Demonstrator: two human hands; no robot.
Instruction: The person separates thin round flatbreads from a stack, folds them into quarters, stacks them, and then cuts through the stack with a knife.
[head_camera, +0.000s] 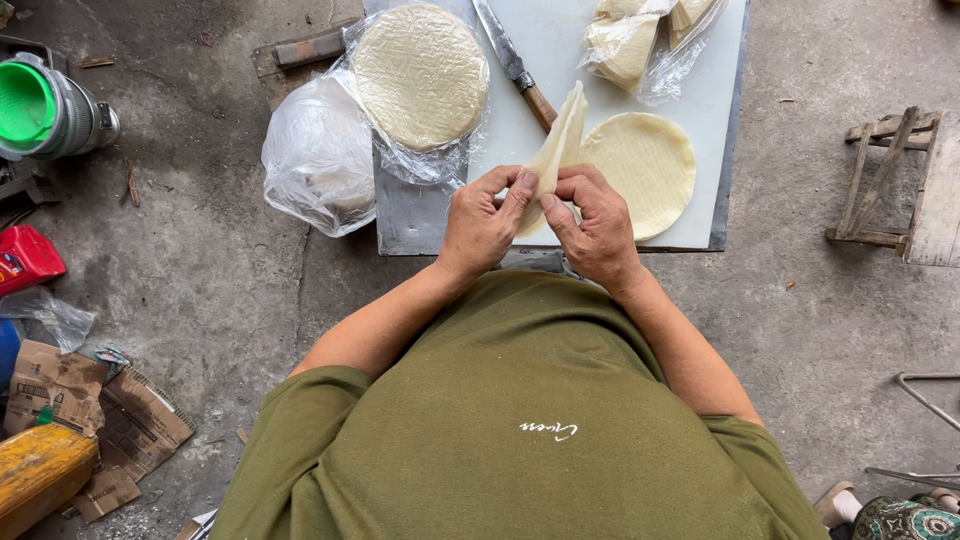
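Hands at work above a white cutting board (560, 60) set on a concrete floor (230, 260). Left hand (482, 222) and right hand (592, 225) close together, both pinching a pale folded wrapper (558, 150), thumbs and fingertips shut on its lower end, its pointed top standing up over the board. Just beside the right hand, a flat round wrapper (645, 170) lying on the board. Past the folded wrapper's tip, a knife (515, 65) with a wooden handle, resting aslant on the board. Left of the knife, a stack of round wrappers (420, 75) in clear plastic, with a crumpled plastic bag (318, 160) next to it on the floor. At the board's far edge, a clear bag of folded pieces (635, 40). Far left, a green-lined metal pot (45, 110); below it, torn cardboard (90, 410). Far right, a small wooden stool (895, 185).
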